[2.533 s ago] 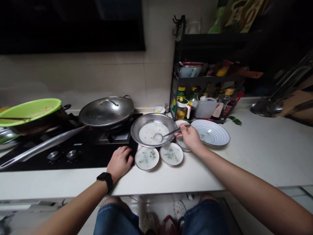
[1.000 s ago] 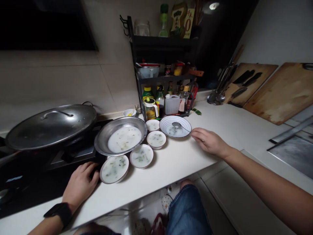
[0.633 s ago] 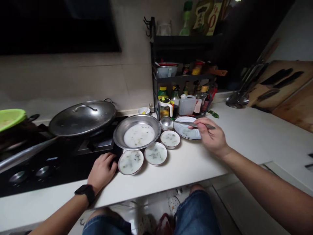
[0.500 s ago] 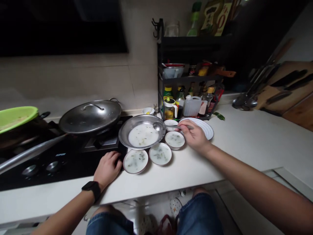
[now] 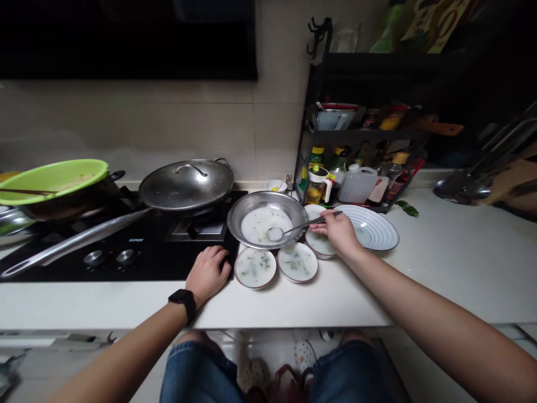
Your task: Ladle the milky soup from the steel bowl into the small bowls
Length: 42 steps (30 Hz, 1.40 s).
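My right hand (image 5: 339,230) is closed round the handle of a metal spoon (image 5: 275,233). The spoon's bowl dips into white liquid with green bits in a wide steel basin (image 5: 234,221). Close in front of the basin stand two small bowls of the same liquid, a left bowl (image 5: 255,268) and a middle bowl (image 5: 297,261). A third bowl (image 5: 319,245) is partly covered by my right hand, and another small bowl (image 5: 314,211) shows behind the spoon's handle. My left hand (image 5: 210,271) rests, fingers loosely spread, on the edge between the hob and the counter.
A lidded wok (image 5: 187,184) with a long handle sits on the black hob (image 5: 159,257). Further left is a green colander (image 5: 54,179). Behind the right hand are a patterned plate (image 5: 384,226) and a rack of seasoning bottles (image 5: 356,184). Green leaves (image 5: 408,209) lie on the counter.
The spoon has moved from above the basin's right rim down into the liquid. The right hand now covers part of the third bowl. My view has swung left; the left hand stays resting.
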{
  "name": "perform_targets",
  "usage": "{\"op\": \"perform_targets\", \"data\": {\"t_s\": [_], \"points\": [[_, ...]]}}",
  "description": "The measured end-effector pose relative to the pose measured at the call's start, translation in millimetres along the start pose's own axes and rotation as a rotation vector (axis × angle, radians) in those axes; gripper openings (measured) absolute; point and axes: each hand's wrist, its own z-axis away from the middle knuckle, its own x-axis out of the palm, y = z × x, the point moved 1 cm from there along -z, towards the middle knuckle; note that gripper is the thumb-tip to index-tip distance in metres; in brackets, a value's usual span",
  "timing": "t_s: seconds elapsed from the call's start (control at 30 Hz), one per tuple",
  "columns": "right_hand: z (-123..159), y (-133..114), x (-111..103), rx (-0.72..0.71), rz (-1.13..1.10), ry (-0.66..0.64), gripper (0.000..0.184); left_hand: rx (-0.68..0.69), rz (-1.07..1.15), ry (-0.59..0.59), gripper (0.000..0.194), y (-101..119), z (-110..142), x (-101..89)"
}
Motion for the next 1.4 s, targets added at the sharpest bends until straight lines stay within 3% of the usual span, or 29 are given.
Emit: {"op": "perform_targets", "data": {"t_s": [0.27, 0.47, 0.63, 0.8, 0.97, 1.13, 1.23, 1.4], "points": [[9.4, -25.9, -4.0, 0.093, -0.124, 0.041, 0.009, -0.004, -0.006, -0.008, 0.031, 0.3, 0.3, -0.5], [7.7, -54.0, -27.8, 0.051, -0.150, 0.108, 0.008, 0.009, -0.017, -0.003, 0.031, -1.4, 0.2, -0.1], [3.9, -70.8, -69.1, 0.029, -0.152, 0.203, 0.010, 0.025, -0.021, 0.010, 0.032, -5.2, 0.0, 2.1], [5.3, -80.0, -125.8, -0.055, -0.169, 0.296, 0.012, 0.046, -0.017, 0.019, 0.032, -9.7, -0.2, 4.4], [9.8, -74.5, -181.9, -0.091, -0.147, 0.360, 0.016, 0.045, -0.043, 0.013, 0.034, -11.0, -0.5, 4.5], [18.5, -61.3, -210.3, -0.113, -0.014, 0.426, 0.013, 0.059, -0.043, 0.006, 0.035, -13.8, -0.1, 3.8], [29.4, -58.6, -214.3, -0.277, 0.171, 0.325, 0.019, 0.071, -0.035, 0.007, 0.037, -19.4, -0.1, 5.3], [54.4, -69.1, -210.5, -0.801, 0.784, 0.004, 0.026, 0.079, -0.018, -0.006, 0.040, -26.6, -1.6, 7.9]]}}
